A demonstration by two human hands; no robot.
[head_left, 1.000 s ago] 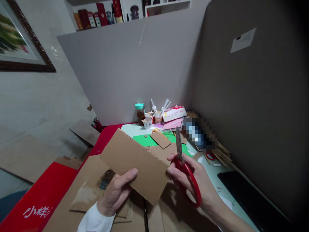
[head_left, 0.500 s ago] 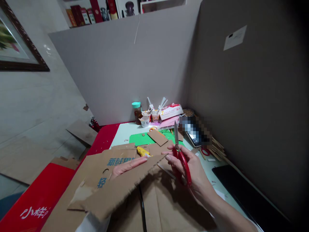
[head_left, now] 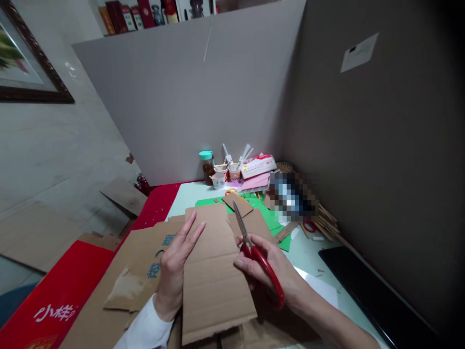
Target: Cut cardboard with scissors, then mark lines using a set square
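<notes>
My left hand [head_left: 178, 264] grips a rectangular piece of brown cardboard [head_left: 216, 276] at its left edge, two fingers stretched over its face and the thumb hidden. The piece is tilted towards me, with fold lines across it. My right hand [head_left: 263, 261] is wrapped round red-handled scissors [head_left: 267, 271], their blades nearly together and pointing up and away. Its thumb and fingertips are at the cardboard's right edge; whether they pinch it I cannot tell. Below lies a larger cardboard sheet [head_left: 145, 242] with blue printed characters.
A smaller cardboard piece [head_left: 238, 203] lies on green sheets [head_left: 267, 213] beyond my hands. Further back are a teal-lidded bottle [head_left: 207, 167] and paper cups [head_left: 218, 180]. A red box [head_left: 61, 286] stands at left, a long black object [head_left: 363, 291] at right. Grey partitions [head_left: 181, 106] enclose the back and right.
The held cardboard has turned from edge-on to showing its broad face. My left hand has moved from behind it to its left edge. The scissors have shifted lower and left and tilted left.
</notes>
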